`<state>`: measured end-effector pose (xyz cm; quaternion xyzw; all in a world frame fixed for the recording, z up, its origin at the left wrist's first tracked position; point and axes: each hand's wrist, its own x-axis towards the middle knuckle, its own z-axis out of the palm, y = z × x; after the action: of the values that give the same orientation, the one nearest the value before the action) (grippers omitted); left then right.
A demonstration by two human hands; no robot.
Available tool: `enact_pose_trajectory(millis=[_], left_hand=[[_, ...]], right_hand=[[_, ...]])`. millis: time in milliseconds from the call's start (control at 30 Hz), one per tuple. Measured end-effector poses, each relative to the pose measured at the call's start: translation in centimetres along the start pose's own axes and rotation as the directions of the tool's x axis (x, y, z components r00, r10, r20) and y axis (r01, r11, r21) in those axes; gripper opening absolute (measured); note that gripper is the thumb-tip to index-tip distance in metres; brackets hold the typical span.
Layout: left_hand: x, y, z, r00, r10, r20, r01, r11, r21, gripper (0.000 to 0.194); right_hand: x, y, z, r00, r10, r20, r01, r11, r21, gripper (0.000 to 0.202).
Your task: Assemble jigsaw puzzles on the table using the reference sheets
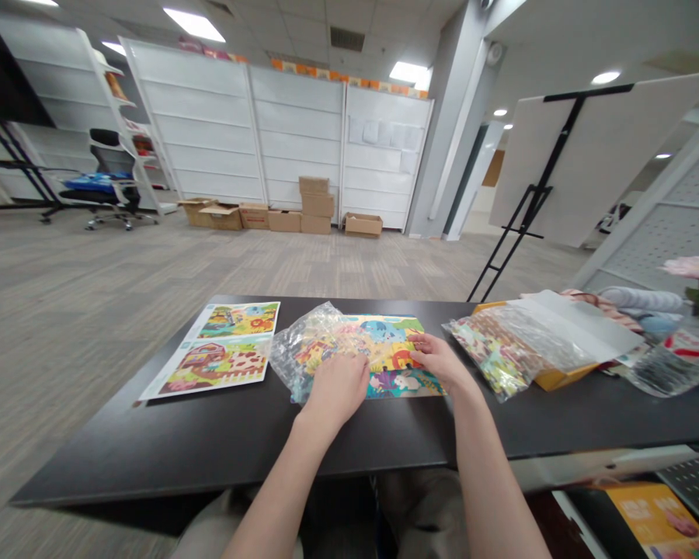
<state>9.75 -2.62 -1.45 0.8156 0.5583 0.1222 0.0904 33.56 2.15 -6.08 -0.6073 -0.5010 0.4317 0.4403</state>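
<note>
A colourful animal puzzle picture [405, 382] lies flat on the black table [221, 450]. On its left part rests a clear plastic bag [297, 341] with puzzle pieces in it. My left hand [341, 380] is over the bag, its fingers curled down; whatever they grip is hidden beneath them. My right hand [436, 357] is at the picture's right edge, thumb and fingers around an orange piece [403, 358] there. Left of the bag lies a printed sheet [221, 349] with two farm and animal scenes.
Right of my hands lie another bag of pieces [495, 349] and a yellow box [565, 377] under clear wrapping. Further right are a plastic bottle [669, 353] and a pink flower [696, 266]. Cardboard boxes [315, 206] stand by white shelves beyond the table.
</note>
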Motion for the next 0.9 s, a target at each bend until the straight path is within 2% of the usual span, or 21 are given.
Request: enact_pose_trajectory(millis=[167,300,400,500,600,800,900], left_hand=[[0.0,0.0,-0.1,1.000,-0.001,0.001,0.001,1.000,0.016,0.029],[0.1,-0.2,0.3,1.000,-0.009,-0.020,0.009,1.000,0.000,0.028],[0.3,-0.3,0.6,0.991,-0.047,-0.126,0.038,0.996,-0.078,0.026],[0.6,-0.5,0.6,0.964,-0.106,-0.243,0.051,0.974,-0.222,0.023],[0.8,-0.6,0.2,0.946,-0.129,-0.298,0.027,0.946,-0.324,0.023],[0.6,-0.8,-0.2,0.903,-0.122,-0.411,-0.036,0.934,-0.357,0.016],[0.4,-0.9,-0.3,0.875,-0.115,-0.471,-0.079,0.925,-0.372,0.015]], right_hand=[[-0.2,-0.5,0.2,0.999,0.001,-0.038,-0.001,1.000,-0.001,0.033],[-0.6,-0.9,-0.3,1.000,0.005,-0.020,-0.004,0.999,0.037,0.039],[-1.1,-1.3,-1.1,0.999,-0.027,-0.038,0.029,0.999,0.045,0.044],[-1.7,-2.0,-1.0,0.996,-0.081,-0.047,0.083,0.996,0.031,0.046],[-2.3,-2.8,0.5,0.995,-0.099,0.033,0.098,0.995,0.035,0.047],[-2.7,-3.8,6.3,0.965,-0.168,0.200,0.161,0.986,0.047,0.033],[-3.4,-4.4,8.8,0.913,-0.253,0.319,0.210,0.964,0.165,0.028]])
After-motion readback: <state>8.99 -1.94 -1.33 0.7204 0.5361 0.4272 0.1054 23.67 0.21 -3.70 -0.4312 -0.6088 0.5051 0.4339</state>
